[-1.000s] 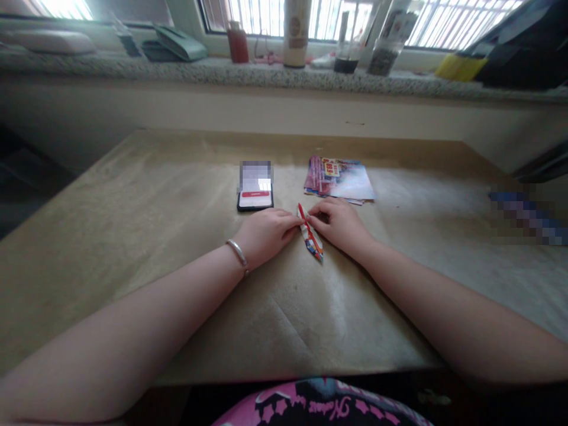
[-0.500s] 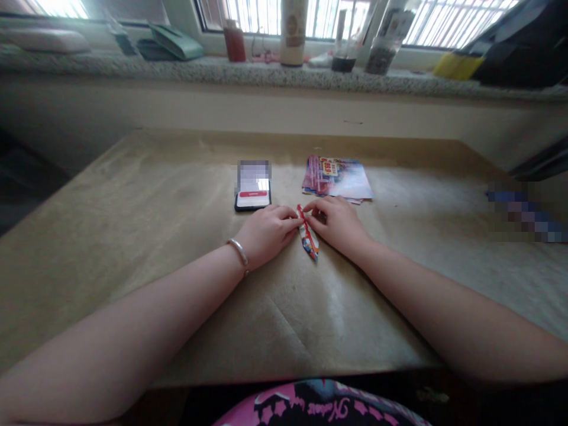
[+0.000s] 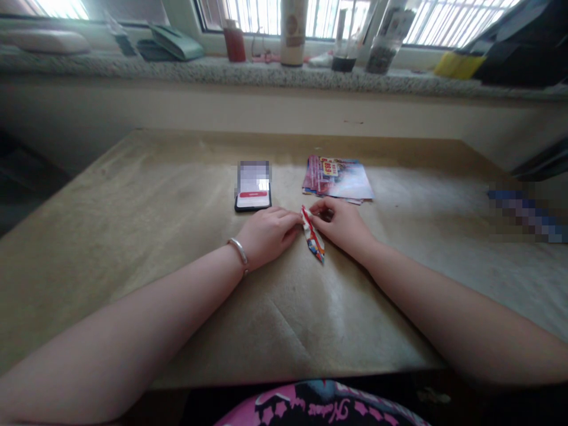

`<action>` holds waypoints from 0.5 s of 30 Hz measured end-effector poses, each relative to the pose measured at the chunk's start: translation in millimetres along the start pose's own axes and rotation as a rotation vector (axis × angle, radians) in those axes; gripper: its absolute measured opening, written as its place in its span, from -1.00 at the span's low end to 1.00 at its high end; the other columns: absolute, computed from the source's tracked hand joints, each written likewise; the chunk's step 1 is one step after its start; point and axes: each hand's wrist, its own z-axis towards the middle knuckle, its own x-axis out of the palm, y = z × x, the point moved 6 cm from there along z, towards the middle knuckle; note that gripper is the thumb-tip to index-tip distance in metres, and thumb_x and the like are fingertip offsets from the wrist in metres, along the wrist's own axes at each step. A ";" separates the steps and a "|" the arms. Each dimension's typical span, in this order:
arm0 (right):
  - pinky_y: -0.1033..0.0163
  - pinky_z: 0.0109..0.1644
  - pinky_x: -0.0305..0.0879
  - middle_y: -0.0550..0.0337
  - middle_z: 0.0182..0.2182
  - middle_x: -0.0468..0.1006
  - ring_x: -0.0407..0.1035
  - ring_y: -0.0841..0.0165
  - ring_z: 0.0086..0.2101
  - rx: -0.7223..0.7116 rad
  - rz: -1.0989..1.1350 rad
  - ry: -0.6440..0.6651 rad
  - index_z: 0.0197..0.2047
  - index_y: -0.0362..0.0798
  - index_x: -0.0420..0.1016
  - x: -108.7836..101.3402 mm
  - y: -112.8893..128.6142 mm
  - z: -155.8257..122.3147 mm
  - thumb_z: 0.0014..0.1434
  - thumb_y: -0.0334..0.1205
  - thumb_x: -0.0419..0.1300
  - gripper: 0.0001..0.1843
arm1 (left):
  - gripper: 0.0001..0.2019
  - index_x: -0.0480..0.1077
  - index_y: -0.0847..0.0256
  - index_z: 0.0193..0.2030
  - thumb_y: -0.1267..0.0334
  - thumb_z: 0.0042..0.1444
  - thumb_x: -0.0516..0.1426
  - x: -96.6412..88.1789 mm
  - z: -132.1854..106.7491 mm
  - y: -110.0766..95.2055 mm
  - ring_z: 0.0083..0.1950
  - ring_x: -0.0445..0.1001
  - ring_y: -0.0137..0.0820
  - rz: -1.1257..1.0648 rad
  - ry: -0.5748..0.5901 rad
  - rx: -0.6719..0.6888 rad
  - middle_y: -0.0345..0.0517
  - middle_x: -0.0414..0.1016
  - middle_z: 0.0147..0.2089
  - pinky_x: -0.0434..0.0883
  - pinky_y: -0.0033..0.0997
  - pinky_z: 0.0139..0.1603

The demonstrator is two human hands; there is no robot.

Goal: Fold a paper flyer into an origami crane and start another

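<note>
A small folded piece of colourful paper [image 3: 314, 241], red, white and blue, lies on the tan table [image 3: 133, 236] between my two hands. My left hand [image 3: 268, 234], with a silver bracelet on the wrist, has its fingers curled and pinches the paper's upper left edge. My right hand [image 3: 341, 225] is also curled, its fingertips pinching the paper's top from the right. The paper's pointed lower end sticks out toward me, free of both hands.
A phone [image 3: 253, 188] with a lit screen lies just beyond my left hand. A stack of printed colourful sheets [image 3: 337, 177] lies beyond my right hand. Bottles, jars and boxes line the stone window sill [image 3: 266, 74] behind the table.
The folded paper has shifted slightly and its lower tip has swung a little to the right. Both hands stay pinched on its upper end, with small finger movements.
</note>
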 end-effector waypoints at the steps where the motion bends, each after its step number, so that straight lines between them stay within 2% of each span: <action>1: 0.19 -0.20 0.32 0.19 -0.35 0.61 0.44 0.32 -0.35 0.012 0.007 -0.001 -0.29 -0.01 0.52 0.2 -0.8 0.0 0.08 -0.19 0.21 -0.87 | -0.79 0.45 0.25 -0.07 0.35 0.19 0.07 0.0 0.1 -0.3 -0.05 0.50 -0.30 -0.012 0.001 0.003 -0.02 0.55 -0.04 0.43 -0.26 0.01; 6: 0.15 -0.16 0.27 0.13 -0.31 0.60 0.42 0.24 -0.26 -0.021 -0.155 -0.010 -0.24 -0.01 0.55 -5.0 6.3 -0.9 0.09 -0.18 0.18 -0.81 | -0.73 0.42 0.23 0.01 0.39 0.17 0.07 0.2 0.4 -2.3 0.05 0.46 -0.28 -0.057 -0.010 0.045 -0.01 0.46 0.13 0.42 -0.23 0.07; 9: 0.12 -0.11 0.23 0.09 -0.29 0.60 0.39 0.21 -0.22 -0.061 -0.242 0.012 -0.28 -0.02 0.58 -7.8 9.4 -0.4 0.13 -0.14 0.15 -0.79 | -0.71 0.42 0.28 0.02 0.39 0.16 0.07 -0.5 -0.2 -0.7 0.04 0.45 -0.30 -0.100 -0.017 0.022 0.03 0.46 0.10 0.42 -0.26 0.09; 15: 0.20 -0.25 0.22 0.15 -0.48 0.57 0.37 0.31 -0.39 -0.025 -0.101 0.077 -0.46 -0.04 0.56 -6.3 2.8 1.9 0.13 -0.15 0.18 -0.78 | -0.74 0.42 0.26 0.00 0.34 0.18 0.08 -1.8 -0.7 3.5 -0.07 0.49 -0.30 -0.126 -0.004 -0.076 -0.02 0.55 -0.07 0.43 -0.25 -0.01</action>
